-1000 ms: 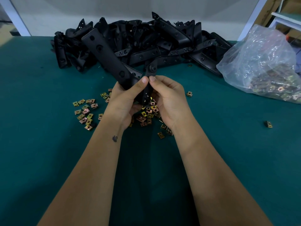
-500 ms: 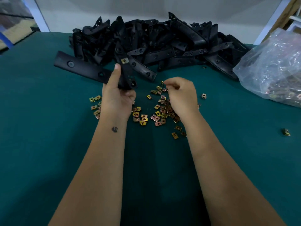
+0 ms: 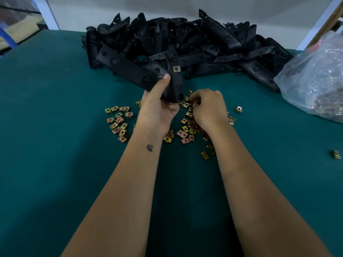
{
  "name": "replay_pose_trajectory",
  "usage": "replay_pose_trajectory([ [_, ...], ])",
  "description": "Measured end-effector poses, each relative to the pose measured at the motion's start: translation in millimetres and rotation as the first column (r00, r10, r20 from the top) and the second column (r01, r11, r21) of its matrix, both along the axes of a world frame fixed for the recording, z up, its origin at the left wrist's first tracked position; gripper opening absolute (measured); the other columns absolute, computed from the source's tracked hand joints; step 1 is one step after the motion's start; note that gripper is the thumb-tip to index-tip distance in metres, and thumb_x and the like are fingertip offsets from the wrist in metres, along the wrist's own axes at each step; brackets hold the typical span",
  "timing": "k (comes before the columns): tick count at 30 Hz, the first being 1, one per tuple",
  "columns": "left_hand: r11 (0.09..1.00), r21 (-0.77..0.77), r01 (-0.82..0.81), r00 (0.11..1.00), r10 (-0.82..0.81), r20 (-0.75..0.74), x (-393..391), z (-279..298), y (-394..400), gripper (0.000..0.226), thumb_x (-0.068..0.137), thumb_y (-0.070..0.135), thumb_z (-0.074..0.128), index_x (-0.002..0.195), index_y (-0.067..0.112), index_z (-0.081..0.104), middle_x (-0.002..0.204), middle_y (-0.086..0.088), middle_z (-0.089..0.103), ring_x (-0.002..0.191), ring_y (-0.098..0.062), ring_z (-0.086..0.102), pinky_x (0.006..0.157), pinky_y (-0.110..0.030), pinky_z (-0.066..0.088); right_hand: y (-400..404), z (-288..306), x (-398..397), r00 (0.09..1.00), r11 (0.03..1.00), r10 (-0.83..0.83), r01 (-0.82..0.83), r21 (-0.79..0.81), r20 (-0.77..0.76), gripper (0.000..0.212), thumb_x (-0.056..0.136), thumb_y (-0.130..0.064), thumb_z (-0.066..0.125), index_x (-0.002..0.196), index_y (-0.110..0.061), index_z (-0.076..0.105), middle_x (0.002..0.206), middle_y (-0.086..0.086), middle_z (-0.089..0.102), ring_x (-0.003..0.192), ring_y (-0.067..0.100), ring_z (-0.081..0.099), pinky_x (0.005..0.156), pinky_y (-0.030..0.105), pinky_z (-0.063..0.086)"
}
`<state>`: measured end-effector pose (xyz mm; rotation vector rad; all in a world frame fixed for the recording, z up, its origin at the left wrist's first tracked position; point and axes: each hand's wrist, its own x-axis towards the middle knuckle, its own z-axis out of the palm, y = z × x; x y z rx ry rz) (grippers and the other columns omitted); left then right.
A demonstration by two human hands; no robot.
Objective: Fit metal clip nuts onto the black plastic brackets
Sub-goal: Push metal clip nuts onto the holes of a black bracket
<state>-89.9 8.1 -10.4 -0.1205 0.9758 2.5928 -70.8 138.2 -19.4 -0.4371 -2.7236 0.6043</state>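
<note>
While the left hand (image 3: 157,110) grips a black plastic bracket (image 3: 141,75) at its bend, thumb stretched up along the face and fingers curled behind, the right hand (image 3: 208,106) sits just beside it with its fingers curled down into the loose clip nuts (image 3: 187,132) on the table; whether it pinches one between the fingertips cannot be told, since the knuckles hide them. The held bracket is raised off the cloth, its long arm running up and to the left, its shorter arm rising toward the pile behind, and a fitted clip nut (image 3: 176,68) sits on that shorter arm. Brass-coloured clip nuts are scattered under and around both hands, with a separate small cluster (image 3: 118,121) to the left of the left wrist and one stray nut (image 3: 336,154) well apart near the right edge. Beyond the hands, a heap of black brackets (image 3: 204,45) lies along the far side of the green table (image 3: 55,164). At the right, a clear plastic bag (image 3: 315,78) rests on the table, touching the end of the heap, with more small metal pieces dimly visible inside it.
</note>
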Motion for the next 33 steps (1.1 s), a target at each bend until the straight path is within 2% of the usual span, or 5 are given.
replay_pose_trajectory([
  [10,1.000,-0.019,0.009,1.000,-0.009,0.030,2,1,1,0.014,0.093,0.020,0.063,0.102,0.013,0.055,0.082,0.000,0.061,0.060,-0.008,0.048,0.043,-0.015,0.030,-3,3,8,0.997,0.985,0.014,-0.026,0.169,0.077,0.024,0.092,-0.002,0.056,0.110,-0.013,0.068,0.111,0.008,0.063,0.111,0.029,0.048,0.087,0.035,0.038],
  [17,0.995,-0.023,0.096,0.994,-0.095,0.045,7,5,1,0.006,0.093,0.020,0.061,0.090,0.015,0.059,0.065,0.005,0.063,0.050,-0.005,0.050,0.041,-0.013,0.025,-17,-3,25,0.968,0.976,-0.008,-0.047,-0.211,-0.250,0.014,0.089,-0.004,0.059,0.099,-0.007,0.068,0.095,0.001,0.068,0.096,0.020,0.060,0.083,0.030,0.047],
  [22,0.990,-0.003,0.138,0.989,-0.138,0.044,11,6,-2,0.008,0.094,0.013,0.047,0.089,0.013,0.055,0.062,0.003,0.061,0.049,-0.008,0.052,0.040,-0.014,0.026,-16,2,34,0.910,0.786,-0.141,-0.136,-0.603,-0.389,0.018,0.088,-0.005,0.065,0.091,-0.022,0.067,0.083,-0.015,0.065,0.076,-0.008,0.060,0.069,0.006,0.045],
  [28,0.991,-0.007,0.136,0.990,-0.136,0.039,12,5,-4,0.011,0.094,0.009,0.045,0.088,0.012,0.053,0.065,0.002,0.063,0.050,-0.008,0.054,0.041,-0.014,0.027,-13,7,35,0.887,0.541,-0.225,-0.230,-0.809,-0.403,0.018,0.087,-0.003,0.068,0.086,-0.021,0.072,0.084,-0.006,0.071,0.079,0.001,0.064,0.075,0.014,0.049],
  [33,0.992,-0.028,0.126,0.991,-0.125,0.054,12,4,-2,0.009,0.095,0.008,0.050,0.101,0.010,0.056,0.086,-0.001,0.061,0.057,-0.008,0.052,0.041,-0.014,0.029,-14,10,36,0.891,0.361,-0.219,-0.306,-0.881,-0.399,0.017,0.090,0.001,0.062,0.088,-0.013,0.070,0.085,0.004,0.074,0.081,0.012,0.068,0.077,0.022,0.053],
])
